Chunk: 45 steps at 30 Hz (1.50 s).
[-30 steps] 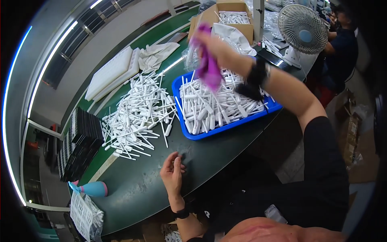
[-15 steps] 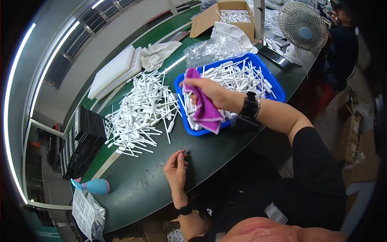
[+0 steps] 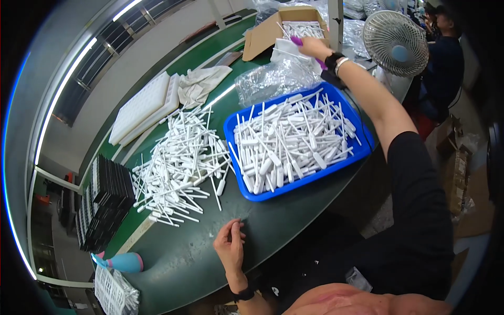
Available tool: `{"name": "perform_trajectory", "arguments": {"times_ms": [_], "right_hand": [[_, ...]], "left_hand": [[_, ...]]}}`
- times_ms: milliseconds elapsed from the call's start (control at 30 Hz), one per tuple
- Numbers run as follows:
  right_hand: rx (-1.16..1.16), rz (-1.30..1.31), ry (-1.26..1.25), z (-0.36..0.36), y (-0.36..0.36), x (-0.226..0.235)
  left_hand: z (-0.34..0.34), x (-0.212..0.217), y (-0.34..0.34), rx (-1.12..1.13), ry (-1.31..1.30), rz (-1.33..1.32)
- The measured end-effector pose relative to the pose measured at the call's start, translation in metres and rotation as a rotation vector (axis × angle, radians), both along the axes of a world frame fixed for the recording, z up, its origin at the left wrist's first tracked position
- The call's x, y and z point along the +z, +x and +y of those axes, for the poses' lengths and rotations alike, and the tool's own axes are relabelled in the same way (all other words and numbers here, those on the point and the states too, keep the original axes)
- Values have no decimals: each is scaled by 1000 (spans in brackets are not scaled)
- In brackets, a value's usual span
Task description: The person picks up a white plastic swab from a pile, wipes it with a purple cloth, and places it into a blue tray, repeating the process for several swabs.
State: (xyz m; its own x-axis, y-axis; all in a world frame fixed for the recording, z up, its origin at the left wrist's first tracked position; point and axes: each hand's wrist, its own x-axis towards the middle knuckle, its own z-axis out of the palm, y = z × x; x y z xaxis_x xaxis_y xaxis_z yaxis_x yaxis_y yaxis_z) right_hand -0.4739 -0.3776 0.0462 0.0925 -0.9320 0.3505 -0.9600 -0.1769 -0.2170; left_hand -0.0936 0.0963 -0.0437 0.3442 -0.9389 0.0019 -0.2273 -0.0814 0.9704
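My right hand (image 3: 314,47) is stretched far out over the table beside an open cardboard box (image 3: 273,29) of white sticks, with a purple cloth (image 3: 297,41) gripped in it. Below my forearm sits a blue tray (image 3: 361,149) full of white plastic sticks. A loose heap of the same white sticks (image 3: 181,168) lies on the green table (image 3: 178,262) to the left of the tray. My left hand (image 3: 230,247) rests on the table's near edge, fingers curled, with nothing visible in it.
Clear plastic bags (image 3: 273,79) lie behind the tray. White foam trays (image 3: 142,105) and a grey cloth (image 3: 202,84) lie at the far left, black trays (image 3: 102,202) at the left edge. A fan (image 3: 395,37) stands at the right with another person (image 3: 443,47) behind it.
My right hand has swung with the purple cloth from above the blue tray down onto it, then away to the far box. My left hand has stayed at the table edge.
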Motion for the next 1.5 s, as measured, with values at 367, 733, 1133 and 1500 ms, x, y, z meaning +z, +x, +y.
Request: {"name": "perform_trajectory", "arguments": {"times_ms": [367,733,1133,1500], "right_hand": [[27,79,175,-23,-2,-33],[-46,-468,-325,-40,-38,71],[735,-1209,786,154,79,124],[238,-1258,1906,398,217,-37]], "left_hand": [[-2,-1,4,76,57,72],[-7,-3,0,86,81,74],[-18,-3,-3,-20,-152,-189],[3,37,89,104,-107,-728]]}}
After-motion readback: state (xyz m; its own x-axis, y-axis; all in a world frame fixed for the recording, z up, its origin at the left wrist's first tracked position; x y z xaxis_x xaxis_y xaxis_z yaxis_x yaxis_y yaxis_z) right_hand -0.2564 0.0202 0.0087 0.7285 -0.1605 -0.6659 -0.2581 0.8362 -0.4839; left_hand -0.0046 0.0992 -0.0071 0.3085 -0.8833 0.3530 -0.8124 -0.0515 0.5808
